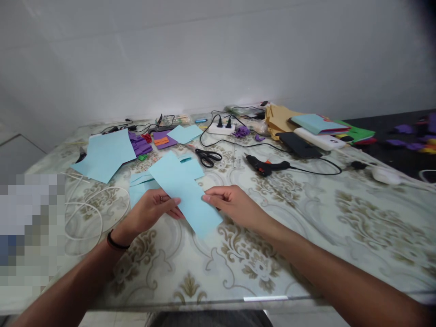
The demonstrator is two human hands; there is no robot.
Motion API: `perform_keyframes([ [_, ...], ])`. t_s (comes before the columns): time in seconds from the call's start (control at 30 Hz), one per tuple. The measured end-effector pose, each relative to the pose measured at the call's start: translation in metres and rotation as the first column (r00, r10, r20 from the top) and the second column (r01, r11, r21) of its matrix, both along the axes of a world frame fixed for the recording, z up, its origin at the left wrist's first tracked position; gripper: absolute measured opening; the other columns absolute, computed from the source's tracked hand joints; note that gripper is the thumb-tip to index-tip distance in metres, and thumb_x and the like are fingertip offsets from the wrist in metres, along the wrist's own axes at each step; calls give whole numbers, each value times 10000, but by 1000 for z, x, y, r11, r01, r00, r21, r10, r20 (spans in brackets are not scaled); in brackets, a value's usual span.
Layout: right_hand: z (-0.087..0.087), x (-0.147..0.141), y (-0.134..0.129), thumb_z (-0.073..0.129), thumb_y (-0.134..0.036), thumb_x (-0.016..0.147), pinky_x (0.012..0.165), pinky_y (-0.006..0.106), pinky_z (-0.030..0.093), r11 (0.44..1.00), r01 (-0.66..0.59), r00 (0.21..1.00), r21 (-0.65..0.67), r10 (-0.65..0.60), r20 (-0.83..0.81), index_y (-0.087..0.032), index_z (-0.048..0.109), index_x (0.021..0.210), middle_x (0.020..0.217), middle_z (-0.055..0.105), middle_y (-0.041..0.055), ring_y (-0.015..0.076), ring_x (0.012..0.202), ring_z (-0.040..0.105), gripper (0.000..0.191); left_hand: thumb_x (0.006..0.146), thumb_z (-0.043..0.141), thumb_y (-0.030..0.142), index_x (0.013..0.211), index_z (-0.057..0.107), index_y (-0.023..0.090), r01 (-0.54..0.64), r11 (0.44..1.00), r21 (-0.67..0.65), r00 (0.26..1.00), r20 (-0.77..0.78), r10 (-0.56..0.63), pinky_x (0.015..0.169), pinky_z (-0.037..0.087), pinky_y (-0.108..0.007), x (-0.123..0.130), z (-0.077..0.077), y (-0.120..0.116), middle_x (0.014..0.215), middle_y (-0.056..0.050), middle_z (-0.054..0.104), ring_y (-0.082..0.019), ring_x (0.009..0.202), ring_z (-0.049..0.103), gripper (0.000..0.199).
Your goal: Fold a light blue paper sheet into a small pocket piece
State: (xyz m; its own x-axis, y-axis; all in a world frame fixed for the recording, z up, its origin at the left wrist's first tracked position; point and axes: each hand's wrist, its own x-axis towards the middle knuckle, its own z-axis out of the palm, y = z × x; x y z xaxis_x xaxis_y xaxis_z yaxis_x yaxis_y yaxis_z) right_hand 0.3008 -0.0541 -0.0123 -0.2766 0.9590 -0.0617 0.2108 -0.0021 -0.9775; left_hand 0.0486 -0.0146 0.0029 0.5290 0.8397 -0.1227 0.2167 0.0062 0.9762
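Observation:
A light blue paper strip (190,193) is held aslant above the table between my two hands. My left hand (160,204) pinches its left edge, thumb on top and fingers underneath. On the opposite edge my right hand (228,200) grips it, thumb on top and the other fingers curled. Beneath and behind the strip lie more light blue paper pieces (140,180), partly covered by it. Black-handled scissors (208,157) rest just beyond the strip. To the right of them is a black hot glue gun (267,164) with an orange trigger.
A larger blue sheet (107,154) and purple paper strips (139,144) lie at the left. White cable (98,218) loops across the table's left side. A white power strip (221,129) sits at the back. Folded coloured papers (318,123) and a black phone-like slab (298,145) are at the right.

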Motion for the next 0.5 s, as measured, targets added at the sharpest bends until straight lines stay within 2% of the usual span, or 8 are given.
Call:
perform_keyframes([
  [0.17,1,-1,-2,626,-589,885,493,266,194,999,37,998,40,-39,50,-165,688,783,594,363,-59,104,541,276,441,915,735,390,751,790,151,5,1000,8,1000,-10,-4,680,652,-271,1,-3,0,732,-70,818,-200,673,789,295],
  [0.3,2,-1,-2,636,-611,880,490,259,200,1000,10,1000,19,-10,19,-164,672,795,599,371,-61,99,537,282,457,918,728,403,744,787,146,-13,999,37,1000,-12,14,672,652,-271,2,-5,0,727,-69,818,-203,668,790,316],
  [0.4,2,-2,-3,657,-620,874,501,253,228,1000,-25,999,15,25,-25,-167,656,809,625,394,-59,97,551,301,458,927,717,404,727,793,139,38,997,60,997,-66,-34,671,651,-276,3,-3,-1,715,-73,815,-210,666,791,341],
  [0.5,2,-4,-4,645,-600,894,495,256,210,998,-7,1000,57,8,-16,-174,610,729,605,349,-67,91,539,265,459,944,693,404,707,799,134,74,996,58,992,-109,-67,675,649,-274,4,-1,-1,714,-79,816,-211,667,792,375],
])
